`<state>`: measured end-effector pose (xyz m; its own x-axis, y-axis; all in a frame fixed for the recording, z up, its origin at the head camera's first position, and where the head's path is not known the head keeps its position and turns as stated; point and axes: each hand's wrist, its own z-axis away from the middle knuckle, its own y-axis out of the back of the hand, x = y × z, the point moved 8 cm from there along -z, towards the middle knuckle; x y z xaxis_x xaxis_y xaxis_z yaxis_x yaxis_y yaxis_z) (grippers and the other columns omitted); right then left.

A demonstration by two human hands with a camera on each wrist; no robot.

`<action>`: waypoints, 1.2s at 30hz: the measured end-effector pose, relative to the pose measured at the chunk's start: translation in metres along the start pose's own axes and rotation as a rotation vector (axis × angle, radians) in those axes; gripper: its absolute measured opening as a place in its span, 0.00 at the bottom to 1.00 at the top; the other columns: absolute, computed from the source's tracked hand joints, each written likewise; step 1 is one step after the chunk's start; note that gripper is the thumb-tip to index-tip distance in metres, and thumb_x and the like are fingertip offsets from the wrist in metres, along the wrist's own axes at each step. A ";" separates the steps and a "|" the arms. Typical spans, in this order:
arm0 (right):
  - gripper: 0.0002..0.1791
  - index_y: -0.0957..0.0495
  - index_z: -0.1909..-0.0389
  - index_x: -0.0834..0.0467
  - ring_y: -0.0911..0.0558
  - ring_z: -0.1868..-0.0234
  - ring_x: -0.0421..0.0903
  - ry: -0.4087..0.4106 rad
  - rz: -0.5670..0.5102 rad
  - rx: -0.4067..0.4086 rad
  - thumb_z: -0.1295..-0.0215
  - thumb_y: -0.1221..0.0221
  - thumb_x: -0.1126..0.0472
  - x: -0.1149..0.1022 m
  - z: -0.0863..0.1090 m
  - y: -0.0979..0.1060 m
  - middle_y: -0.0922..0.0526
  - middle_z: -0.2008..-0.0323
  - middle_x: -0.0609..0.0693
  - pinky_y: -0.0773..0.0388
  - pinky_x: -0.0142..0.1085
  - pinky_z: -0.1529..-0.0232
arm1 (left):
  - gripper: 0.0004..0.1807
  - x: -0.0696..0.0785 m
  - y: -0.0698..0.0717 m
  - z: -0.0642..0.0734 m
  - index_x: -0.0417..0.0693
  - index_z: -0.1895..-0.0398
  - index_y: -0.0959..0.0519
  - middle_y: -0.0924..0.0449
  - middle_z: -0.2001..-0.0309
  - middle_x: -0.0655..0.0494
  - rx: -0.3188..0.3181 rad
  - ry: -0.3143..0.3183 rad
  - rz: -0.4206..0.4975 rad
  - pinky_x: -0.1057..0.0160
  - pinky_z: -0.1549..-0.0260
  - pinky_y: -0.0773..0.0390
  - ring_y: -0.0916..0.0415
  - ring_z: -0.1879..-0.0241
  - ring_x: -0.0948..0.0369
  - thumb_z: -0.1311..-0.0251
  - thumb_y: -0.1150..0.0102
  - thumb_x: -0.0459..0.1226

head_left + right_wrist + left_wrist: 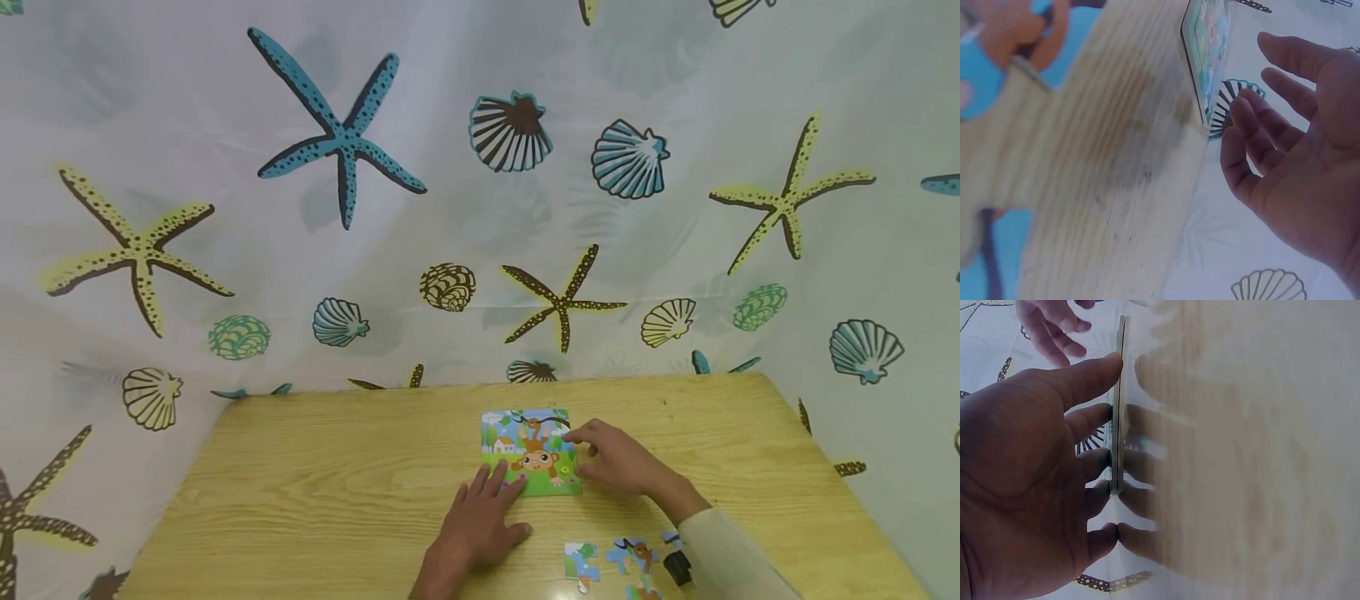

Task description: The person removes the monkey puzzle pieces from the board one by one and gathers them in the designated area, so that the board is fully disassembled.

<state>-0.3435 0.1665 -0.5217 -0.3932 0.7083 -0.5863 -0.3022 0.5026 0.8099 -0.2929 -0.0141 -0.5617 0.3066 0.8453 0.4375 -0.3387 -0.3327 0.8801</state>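
A square picture board (pixel 534 437) with a cartoon monkey hanging from a branch lies flat on the wooden table. My left hand (pixel 480 521) is spread at its lower left, fingertips resting on the near edge. In the left wrist view the board (pixel 1120 406) appears edge-on as thin stacked layers, with the left thumb and fingers along it. My right hand (pixel 618 458) hovers at the board's right side, index finger reaching to its edge. In the right wrist view the loosely bent right fingers (pixel 1263 128) hold nothing, and a gap separates them from the board (pixel 1210 50).
Loose jigsaw pieces (pixel 581 561) lie near the table's front, below the right forearm. Beside them is a small black object (pixel 677 567). A cloth (pixel 405 275) printed with starfish and shells hangs behind and around the table (pixel 322 483).
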 end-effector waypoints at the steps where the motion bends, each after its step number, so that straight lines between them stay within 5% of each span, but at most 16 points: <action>1: 0.24 0.27 0.38 0.60 0.21 0.53 0.50 -0.009 0.004 -0.002 0.36 0.39 0.62 0.001 -0.004 -0.001 0.25 0.45 0.57 0.22 0.43 0.56 | 0.36 0.000 -0.001 0.000 0.57 0.27 0.39 0.50 0.23 0.47 -0.002 0.001 -0.004 0.36 0.30 0.50 0.55 0.24 0.43 0.36 0.45 0.55; 13: 0.32 0.28 0.35 0.53 0.30 0.34 0.60 -0.061 0.121 -0.071 0.41 0.33 0.55 0.008 -0.036 -0.022 0.28 0.37 0.58 0.30 0.56 0.37 | 0.36 -0.003 -0.004 -0.003 0.58 0.26 0.40 0.51 0.23 0.48 -0.011 -0.008 0.000 0.36 0.30 0.50 0.56 0.24 0.43 0.36 0.46 0.55; 21: 0.24 0.22 0.44 0.49 0.25 0.46 0.52 -0.052 0.139 -0.049 0.44 0.31 0.57 0.013 -0.044 -0.026 0.26 0.47 0.54 0.25 0.50 0.45 | 0.36 -0.002 -0.004 -0.003 0.57 0.26 0.39 0.52 0.23 0.47 -0.012 -0.010 0.013 0.35 0.30 0.50 0.56 0.24 0.42 0.36 0.45 0.55; 27: 0.28 0.24 0.43 0.54 0.24 0.48 0.52 -0.107 0.097 -0.092 0.47 0.28 0.59 0.016 -0.053 -0.027 0.26 0.49 0.56 0.24 0.48 0.45 | 0.36 -0.003 -0.003 -0.002 0.57 0.26 0.40 0.52 0.22 0.47 -0.019 -0.005 0.013 0.36 0.30 0.51 0.57 0.24 0.42 0.36 0.46 0.55; 36: 0.20 0.20 0.50 0.52 0.30 0.59 0.45 -0.150 0.119 -0.091 0.46 0.29 0.59 0.026 -0.059 -0.029 0.29 0.56 0.52 0.26 0.45 0.50 | 0.36 -0.001 -0.002 0.000 0.57 0.26 0.39 0.52 0.22 0.48 -0.018 0.002 0.012 0.36 0.29 0.51 0.57 0.23 0.43 0.36 0.46 0.55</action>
<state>-0.3965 0.1410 -0.5610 -0.2989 0.8293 -0.4720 -0.3416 0.3689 0.8644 -0.2928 -0.0143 -0.5643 0.3009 0.8422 0.4473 -0.3584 -0.3348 0.8715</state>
